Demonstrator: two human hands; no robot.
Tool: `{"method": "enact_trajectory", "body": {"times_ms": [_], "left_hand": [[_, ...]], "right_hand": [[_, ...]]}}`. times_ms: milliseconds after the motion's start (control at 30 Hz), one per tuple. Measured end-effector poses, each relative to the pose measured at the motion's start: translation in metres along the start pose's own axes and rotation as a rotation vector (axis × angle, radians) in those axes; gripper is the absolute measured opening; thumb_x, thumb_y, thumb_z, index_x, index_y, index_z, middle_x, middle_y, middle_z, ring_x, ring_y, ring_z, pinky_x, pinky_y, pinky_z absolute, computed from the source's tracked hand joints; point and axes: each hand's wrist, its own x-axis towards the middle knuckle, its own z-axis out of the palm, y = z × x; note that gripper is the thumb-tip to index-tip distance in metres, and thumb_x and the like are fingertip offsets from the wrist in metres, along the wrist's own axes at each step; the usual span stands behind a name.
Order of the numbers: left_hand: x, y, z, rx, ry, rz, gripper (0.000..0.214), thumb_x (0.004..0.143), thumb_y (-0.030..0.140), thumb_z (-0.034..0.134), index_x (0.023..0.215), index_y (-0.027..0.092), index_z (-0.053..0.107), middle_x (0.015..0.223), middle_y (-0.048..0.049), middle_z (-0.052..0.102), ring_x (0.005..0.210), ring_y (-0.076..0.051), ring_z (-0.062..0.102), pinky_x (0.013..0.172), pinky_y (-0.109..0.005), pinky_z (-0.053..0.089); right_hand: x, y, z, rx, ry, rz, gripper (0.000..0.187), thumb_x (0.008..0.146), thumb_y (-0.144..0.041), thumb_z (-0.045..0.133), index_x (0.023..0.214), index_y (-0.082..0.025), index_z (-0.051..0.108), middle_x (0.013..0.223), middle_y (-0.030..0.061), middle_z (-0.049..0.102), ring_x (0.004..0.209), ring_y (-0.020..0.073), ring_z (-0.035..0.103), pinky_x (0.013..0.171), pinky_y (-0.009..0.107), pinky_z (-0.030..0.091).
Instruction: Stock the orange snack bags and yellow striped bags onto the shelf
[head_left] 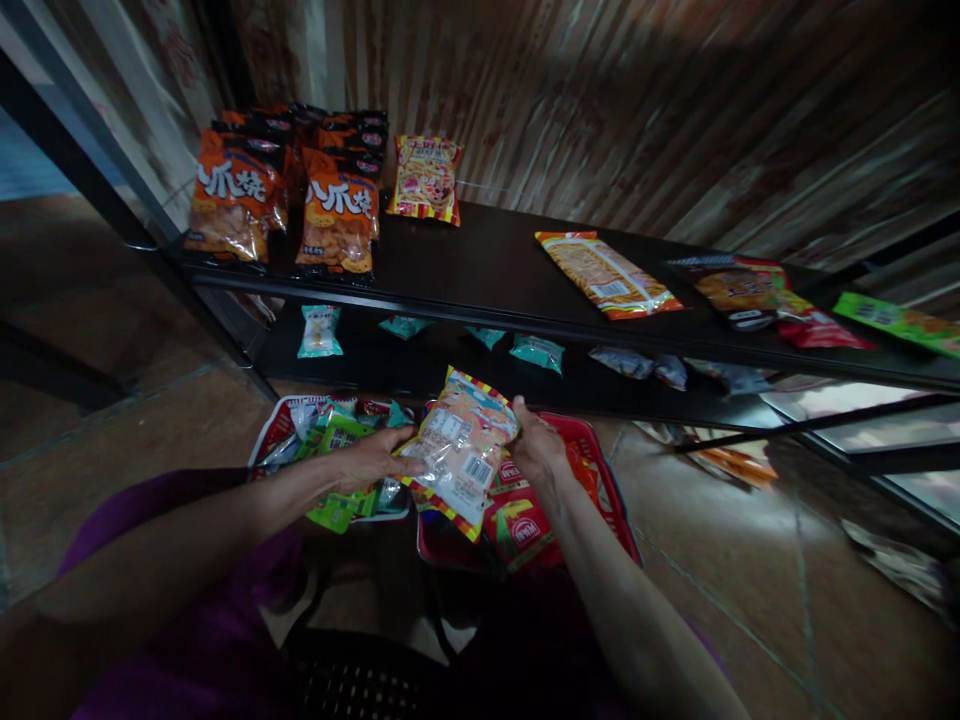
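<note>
Both my hands hold one snack bag (459, 447) with a yellow and red striped edge, its back label facing me. My left hand (373, 459) grips its left side and my right hand (535, 447) grips its right side. The bag hangs above a red basket (600, 470) that holds red snack packets (521, 525). A second basket (274, 430) to the left is full of green packets (337, 440). A matching striped bag (426, 178) stands upright on the black top shelf (487, 265).
Orange snack bags (238, 195) stand in rows at the top shelf's left end. Flat packets (606, 274) lie to the right on it. Small teal packets (537, 351) sit on the lower shelf. Tiled floor spreads on both sides, and a wood-patterned wall is behind.
</note>
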Motion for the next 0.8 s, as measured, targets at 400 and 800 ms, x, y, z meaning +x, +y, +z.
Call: {"method": "enact_trajectory", "body": {"times_ms": [400, 800], "left_hand": [[0.011, 0.0, -0.009, -0.161, 0.185, 0.045, 0.045, 0.056, 0.016, 0.082, 0.097, 0.014, 0.063, 0.098, -0.0085, 0.07, 0.09, -0.021, 0.065, 0.085, -0.032, 0.048], [0.014, 0.0, -0.007, -0.254, 0.344, 0.07, 0.051, 0.064, 0.011, 0.077, 0.111, 0.014, 0.058, 0.102, -0.0101, 0.069, 0.086, -0.02, 0.067, 0.072, -0.028, 0.055]], "right_hand": [[-0.035, 0.005, 0.024, 0.057, -0.248, 0.175, 0.036, 0.065, -0.05, 0.075, 0.087, -0.023, 0.065, 0.081, 0.0001, 0.072, 0.069, 0.0164, 0.066, 0.062, 0.029, 0.052], [-0.047, 0.021, 0.028, -0.177, -0.392, 0.155, 0.039, 0.064, -0.037, 0.078, 0.098, -0.021, 0.066, 0.098, 0.0023, 0.071, 0.081, 0.0157, 0.067, 0.061, 0.023, 0.056]]}}
